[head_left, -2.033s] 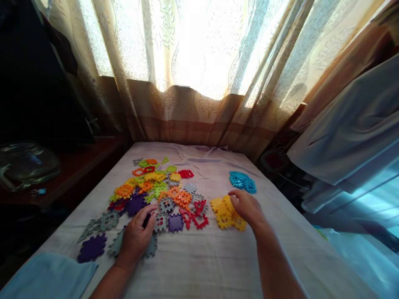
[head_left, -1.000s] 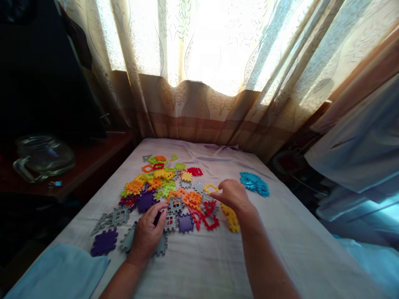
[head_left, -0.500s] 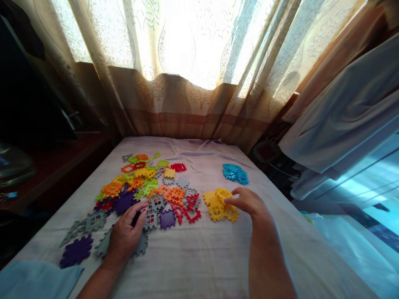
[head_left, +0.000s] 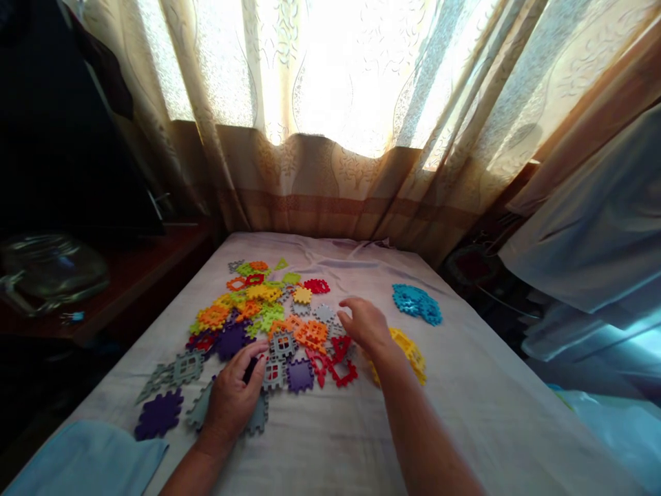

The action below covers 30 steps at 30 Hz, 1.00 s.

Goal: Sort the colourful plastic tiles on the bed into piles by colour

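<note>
A mixed spread of toothed plastic tiles covers the left of the sheet, with orange tiles, red frames and a purple square nearest the middle. My left hand rests over grey tiles, thumb and fingers curled round something dark that I cannot make out. My right hand hovers between the mixed tiles and a yellow pile, its fingers apart and nothing between them. The forearm hides part of the yellow pile. Farther back on the right lies a blue pile.
A light blue cloth lies at the near left corner. Left of the bed stands a dark red table with a glass jug. Curtains hang behind, and clothes hang at the right.
My right hand has left the yellow pile and moved left toward the mixed tiles. My left hand stays at the grey tiles. The whole view has shifted, so things appear farther right.
</note>
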{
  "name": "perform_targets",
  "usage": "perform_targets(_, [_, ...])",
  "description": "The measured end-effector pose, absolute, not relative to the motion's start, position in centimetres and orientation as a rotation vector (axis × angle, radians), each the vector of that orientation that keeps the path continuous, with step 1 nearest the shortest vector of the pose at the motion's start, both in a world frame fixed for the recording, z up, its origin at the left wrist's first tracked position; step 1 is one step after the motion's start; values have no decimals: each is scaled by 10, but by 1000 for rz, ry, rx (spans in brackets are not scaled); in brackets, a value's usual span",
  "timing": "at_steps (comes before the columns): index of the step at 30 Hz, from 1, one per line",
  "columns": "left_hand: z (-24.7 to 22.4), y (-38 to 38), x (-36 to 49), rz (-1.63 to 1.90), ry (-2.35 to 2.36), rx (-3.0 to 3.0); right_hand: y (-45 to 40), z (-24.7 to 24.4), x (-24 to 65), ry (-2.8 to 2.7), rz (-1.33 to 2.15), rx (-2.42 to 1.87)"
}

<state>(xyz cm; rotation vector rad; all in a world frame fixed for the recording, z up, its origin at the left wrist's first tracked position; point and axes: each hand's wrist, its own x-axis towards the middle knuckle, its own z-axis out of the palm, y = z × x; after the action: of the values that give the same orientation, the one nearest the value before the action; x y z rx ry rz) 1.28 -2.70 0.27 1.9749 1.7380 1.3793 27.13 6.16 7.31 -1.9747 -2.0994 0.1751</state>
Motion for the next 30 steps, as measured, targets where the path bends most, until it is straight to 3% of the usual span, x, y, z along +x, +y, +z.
perform_targets(7, [0, -28, 13, 1422, 1727, 1988, 121, 54, 203, -2390, 119, -1768])
perform_targets(16, [-4, -28, 12, 1418, 1721, 1997, 122, 52, 199, -2377, 51, -1857])
perform_targets(23, [-3, -27, 12, 1396, 1710, 1993, 54, 62, 277, -2015, 89, -1945])
perform_targets(30, [6, -27, 13, 1343, 1722, 2009, -6, 59, 384, -1501, 262, -2433])
